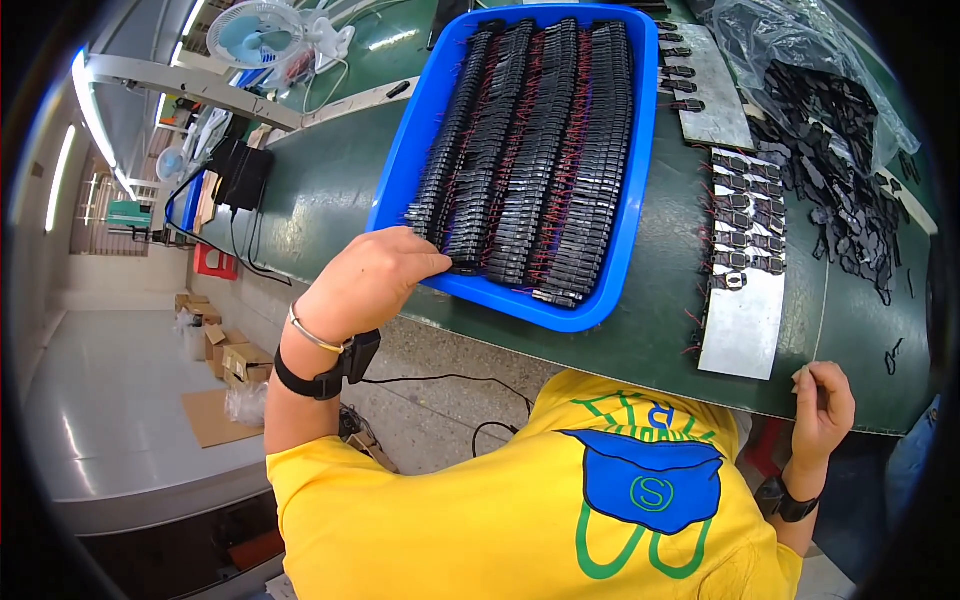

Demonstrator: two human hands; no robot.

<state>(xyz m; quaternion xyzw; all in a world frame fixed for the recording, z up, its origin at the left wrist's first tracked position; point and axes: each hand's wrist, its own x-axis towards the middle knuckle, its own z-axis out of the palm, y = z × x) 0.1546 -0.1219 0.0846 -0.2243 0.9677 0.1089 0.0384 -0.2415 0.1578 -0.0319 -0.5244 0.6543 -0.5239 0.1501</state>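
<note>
My left hand (372, 275) reaches over the near left corner of a blue plastic tray (640, 190). Its fingers are closed at the near end of the leftmost rows of small black parts (512, 150); whatever they grip is hidden. These parts stand tightly packed in long rows, with thin red wires between them. At the table's front edge, my right hand (826, 405) has its fingers curled in toward the thumb, and nothing shows in it. Closest to that hand is a pale flat board (742, 335), which carries several black parts with red wires on its far half.
Beyond the board lies another pale board (712, 95) with black parts along its left edge. Loose black pieces (850, 180) and clear plastic film (800, 45) spread over the right of the green table (330, 190). A fan (262, 38) stands at the far left.
</note>
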